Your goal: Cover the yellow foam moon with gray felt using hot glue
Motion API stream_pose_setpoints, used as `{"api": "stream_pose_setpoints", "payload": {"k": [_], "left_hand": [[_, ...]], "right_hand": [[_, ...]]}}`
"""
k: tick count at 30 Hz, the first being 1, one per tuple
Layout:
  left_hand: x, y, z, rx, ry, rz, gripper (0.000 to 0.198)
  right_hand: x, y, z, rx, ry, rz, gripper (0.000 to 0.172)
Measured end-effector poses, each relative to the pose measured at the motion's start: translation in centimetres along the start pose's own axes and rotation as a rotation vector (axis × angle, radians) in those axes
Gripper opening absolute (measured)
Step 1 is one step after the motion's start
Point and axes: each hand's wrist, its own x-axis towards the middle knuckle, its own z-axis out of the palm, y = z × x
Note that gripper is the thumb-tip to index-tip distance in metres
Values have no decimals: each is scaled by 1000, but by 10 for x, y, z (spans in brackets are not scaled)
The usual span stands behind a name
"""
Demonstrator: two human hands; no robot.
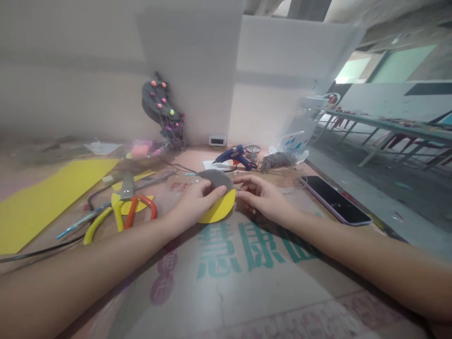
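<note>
My left hand [199,200] is closed on a yellow card piece [221,210] with a rounded edge, its thumb lying across the front. The upper part of the piece is covered in a grey layer [216,177], apparently wound yarn. At the right edge of the card, my right hand [259,195] is closed in a pinch, with what looks like a thin grey yarn strand at its fingertips. Both hands are above a table covered with printed cardboard [226,292]. Fingers behind the card are hidden.
Behind the hands lie a blue glue gun [235,155] and a grey yarn bundle [278,161]. Scissors [120,207] and a yellow sheet [52,202] are on the left; a phone [337,200] is on the right. A grey crescent ornament [157,101] leans at the back.
</note>
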Motion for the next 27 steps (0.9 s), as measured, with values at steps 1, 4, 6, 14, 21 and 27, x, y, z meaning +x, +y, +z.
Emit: {"api": "stream_pose_setpoints", "payload": {"k": [1, 4, 6, 14, 21, 27], "left_hand": [[0, 1, 0, 10, -1, 0, 42], [-1, 1, -1, 36, -7, 7, 43], [-1, 1, -1, 47, -8, 25, 42], [0, 0, 0, 91, -33, 28, 44], [-1, 1, 1, 72, -52, 29, 44], [-3, 1, 1, 36, -75, 17, 43]], "right_hand": [[0, 1, -2, -37, 32, 2, 22], [0, 1, -5, -159, 105, -7, 20], [0, -1, -5, -206, 126, -24, 21], [-3, -7, -2, -219, 151, -45, 22], [-2, -9, -1, -214, 168, -40, 20], [-3, -7, -2, -206, 162, -37, 21]]}}
